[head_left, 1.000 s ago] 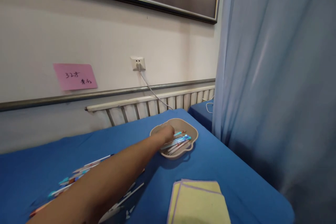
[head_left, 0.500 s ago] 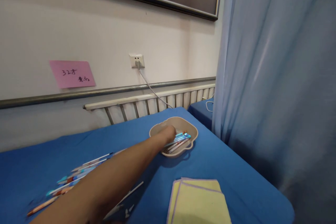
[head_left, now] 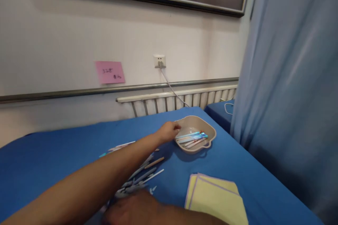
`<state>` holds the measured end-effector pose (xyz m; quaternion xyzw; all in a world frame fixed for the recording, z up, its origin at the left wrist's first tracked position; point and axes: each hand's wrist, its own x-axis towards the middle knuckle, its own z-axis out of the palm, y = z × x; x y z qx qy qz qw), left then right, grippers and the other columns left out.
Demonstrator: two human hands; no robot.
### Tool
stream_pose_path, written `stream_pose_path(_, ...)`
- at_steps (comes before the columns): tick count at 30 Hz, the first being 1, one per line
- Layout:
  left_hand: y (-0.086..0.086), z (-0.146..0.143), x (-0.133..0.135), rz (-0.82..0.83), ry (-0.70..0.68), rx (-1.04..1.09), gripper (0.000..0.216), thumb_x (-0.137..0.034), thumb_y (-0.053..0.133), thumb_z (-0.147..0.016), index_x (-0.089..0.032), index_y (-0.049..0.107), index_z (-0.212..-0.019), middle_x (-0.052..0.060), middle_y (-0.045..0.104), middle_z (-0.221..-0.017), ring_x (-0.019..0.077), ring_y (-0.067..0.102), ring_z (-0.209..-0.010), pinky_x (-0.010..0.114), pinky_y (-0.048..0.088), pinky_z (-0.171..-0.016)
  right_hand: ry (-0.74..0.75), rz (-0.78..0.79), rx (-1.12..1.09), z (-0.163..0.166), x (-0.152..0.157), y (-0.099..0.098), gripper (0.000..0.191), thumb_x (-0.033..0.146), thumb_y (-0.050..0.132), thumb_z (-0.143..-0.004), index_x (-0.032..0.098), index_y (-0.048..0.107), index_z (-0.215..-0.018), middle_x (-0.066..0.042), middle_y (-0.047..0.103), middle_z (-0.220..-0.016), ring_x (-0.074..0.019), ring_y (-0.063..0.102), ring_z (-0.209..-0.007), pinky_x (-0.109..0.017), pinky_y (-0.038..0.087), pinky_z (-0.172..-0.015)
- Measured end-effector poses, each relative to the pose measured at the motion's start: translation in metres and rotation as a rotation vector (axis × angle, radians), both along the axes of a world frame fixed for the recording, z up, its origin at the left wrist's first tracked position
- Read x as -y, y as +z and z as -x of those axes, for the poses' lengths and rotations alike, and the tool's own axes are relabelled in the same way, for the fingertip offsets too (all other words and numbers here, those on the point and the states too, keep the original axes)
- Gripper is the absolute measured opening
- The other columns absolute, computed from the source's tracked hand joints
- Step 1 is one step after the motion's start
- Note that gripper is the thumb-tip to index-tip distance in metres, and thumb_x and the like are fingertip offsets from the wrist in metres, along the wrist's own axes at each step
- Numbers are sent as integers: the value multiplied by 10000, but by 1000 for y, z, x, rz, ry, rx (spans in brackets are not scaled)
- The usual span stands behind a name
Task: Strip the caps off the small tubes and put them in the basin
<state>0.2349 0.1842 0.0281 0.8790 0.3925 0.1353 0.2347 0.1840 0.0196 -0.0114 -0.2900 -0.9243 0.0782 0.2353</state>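
A beige plastic basin [head_left: 189,150] with a wavy rim stands on the blue-covered bed. Blue and white pens [head_left: 191,139] lie in it. My left hand [head_left: 169,131] is at the basin's left rim, its fingers loosely curled over the edge with nothing visible in them. Nearer to me, my right hand [head_left: 134,207] is low over a loose pile of pens and pencils [head_left: 142,175]; it is blurred and its fingers are hidden. My left forearm covers part of the pile. Small white pieces [head_left: 152,190] lie beside it.
Folded yellow cloths [head_left: 216,195] with purple edging lie at the front right. A metal rail [head_left: 163,95] runs along the wall behind the bed, below a socket [head_left: 160,61] with a plugged-in cord. A blue curtain [head_left: 290,77] hangs on the right.
My left hand has drawn back from the pens inside the basin to its left rim. My right hand has come into view over the pile. The view has turned left.
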Motion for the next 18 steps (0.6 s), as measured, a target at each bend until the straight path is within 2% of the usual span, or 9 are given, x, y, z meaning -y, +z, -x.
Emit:
stream_pose_path(3,11,71,25,-1,95,92,230,-266,538,-785,-196,698,-935,15,725,-921,189,638,-865,255,461,-786,-26,2,-76,-1,10,-3,255,344,429,-891,189,611,-803,-26,701,-817,-175,639,-737,-252,487,-637)
stream_pose_path(5,12,122,45,-3,197,147,258,-330,520,-779,-193,700,-902,18,729,-894,193,638,-839,255,469,-747,-20,44,-255,-4,13,-8,213,316,452,-880,181,605,-819,-29,687,-787,-155,622,-702,-236,471,-652)
stream_pose_path(7,4,168,66,-10,313,191,299,-372,496,-773,-175,692,-884,28,726,-822,202,638,-774,268,479,-692,-141,188,-553,-7,9,-16,211,268,430,-891,179,593,-791,-10,649,-720,-123,590,-644,-206,448,-624)
stream_pose_path(8,-2,189,76,-11,370,225,313,-384,487,-769,-171,685,-886,32,723,-828,205,639,-772,272,484,-685,-216,291,-690,-9,4,-20,213,284,424,-899,174,594,-833,-7,633,-718,-113,572,-611,-200,442,-597)
stream_pose_path(10,-18,223,95,-23,570,414,294,-376,493,-741,-170,673,-848,34,717,-818,208,645,-780,278,488,-710,-302,472,-944,-14,-7,-27,262,380,429,-895,172,582,-852,6,597,-689,-97,511,-505,-188,420,-494)
stream_pose_path(12,-34,249,110,-49,666,461,317,-376,475,-746,-165,655,-900,47,716,-866,219,646,-823,301,487,-751,-386,571,-1091,-20,-18,-34,301,460,478,-859,174,571,-857,12,579,-681,-97,485,-479,-196,411,-462)
stream_pose_path(14,-47,267,121,-74,750,519,324,-397,491,-737,-169,652,-903,50,715,-882,228,645,-832,309,491,-739,-435,600,-1157,-27,-26,-39,333,503,520,-820,174,568,-844,14,572,-684,-98,483,-475,-201,404,-448)
stream_pose_path(16,-54,278,126,-82,774,559,328,-409,498,-741,-167,650,-901,52,714,-889,228,645,-838,312,492,-745,-458,592,-1134,-31,-29,-43,354,521,542,-799,170,574,-826,13,571,-676,-96,470,-466,-204,397,-445)
stream_pose_path(18,-56,284,127,-80,734,584,333,-403,499,-753,-164,644,-934,54,712,-903,223,643,-857,313,487,-770,-460,577,-1084,-32,-28,-46,372,532,543,-794,166,587,-840,4,583,-678,-104,481,-471,-212,400,-445)
